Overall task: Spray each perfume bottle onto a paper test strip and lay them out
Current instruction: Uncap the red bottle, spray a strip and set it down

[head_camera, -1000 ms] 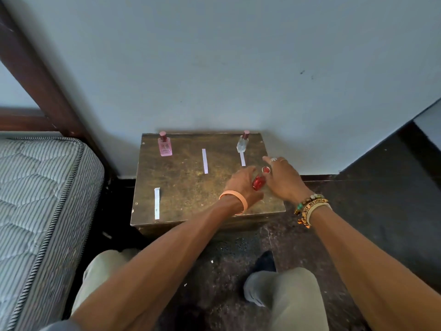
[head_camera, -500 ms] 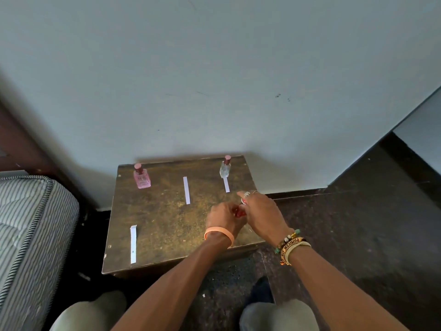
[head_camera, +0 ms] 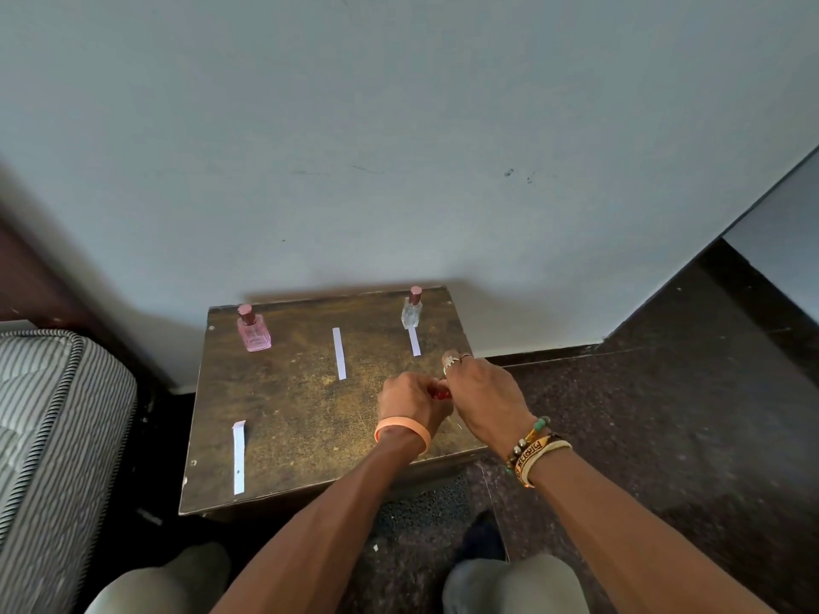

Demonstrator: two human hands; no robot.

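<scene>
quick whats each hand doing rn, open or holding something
left hand: closed round the red bottle
right hand: against the same bottle, its grip hidden, so cannot tell

The surface (head_camera: 288,405) is mottled brown and gold. The pink bottle (head_camera: 253,332) and the clear bottle (head_camera: 411,313) wear dusky-red caps (the red bottle (head_camera: 442,394) barely shows). The paper strips (head_camera: 339,359) are white, the mattress (head_camera: 53,414) grey-and-white striped.

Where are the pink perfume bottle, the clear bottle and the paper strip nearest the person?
pink perfume bottle (head_camera: 254,334): head view, middle of its glass body.
clear bottle (head_camera: 411,314): head view, middle of its glass body.
nearest paper strip (head_camera: 239,458): head view, halfway along it.
</scene>
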